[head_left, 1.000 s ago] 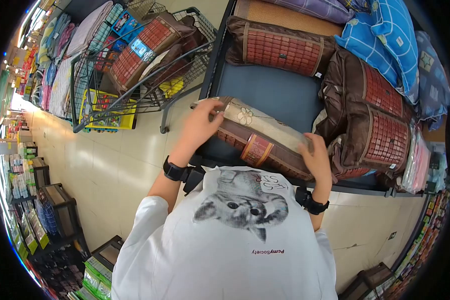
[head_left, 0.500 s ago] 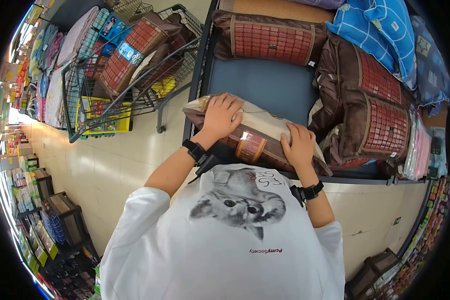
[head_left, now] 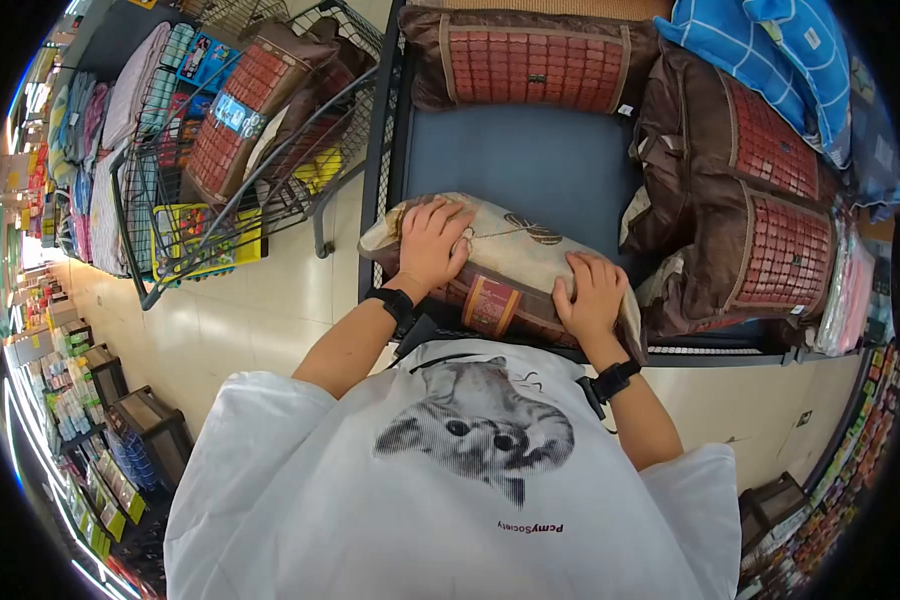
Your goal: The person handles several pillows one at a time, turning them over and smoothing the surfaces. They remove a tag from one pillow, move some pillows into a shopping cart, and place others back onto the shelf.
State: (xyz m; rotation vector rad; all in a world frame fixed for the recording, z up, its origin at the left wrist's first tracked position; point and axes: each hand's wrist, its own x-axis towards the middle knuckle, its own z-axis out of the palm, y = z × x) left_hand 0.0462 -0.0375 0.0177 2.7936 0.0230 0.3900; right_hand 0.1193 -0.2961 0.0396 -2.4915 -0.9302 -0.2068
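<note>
A brown and cream pillow [head_left: 530, 245] with a red label leans at the near edge of the dark display bin [head_left: 520, 160]. On its left end rests my left hand [head_left: 434, 242], the fingers spread over the cream side. Toward its right end my right hand [head_left: 592, 297] lies on top, fingers apart. Both palms press on the pillow from above, and neither hand wraps round it. Beyond it, a brown pillow with a red beaded panel [head_left: 535, 68] lies along the bin's far side. More such pillows [head_left: 780, 245] are stacked on the right.
A wire shopping cart [head_left: 135, 215] holding a brown and red pillow [head_left: 225, 125] stands to the left of the bin. Blue checked pillows [head_left: 740, 50] lie at the far right. Shelves of goods [head_left: 80, 400] line the left side.
The near pillow has tilted so that more of its cream side and a printed pattern show. Both hands have stayed on it. The view has shifted slightly.
</note>
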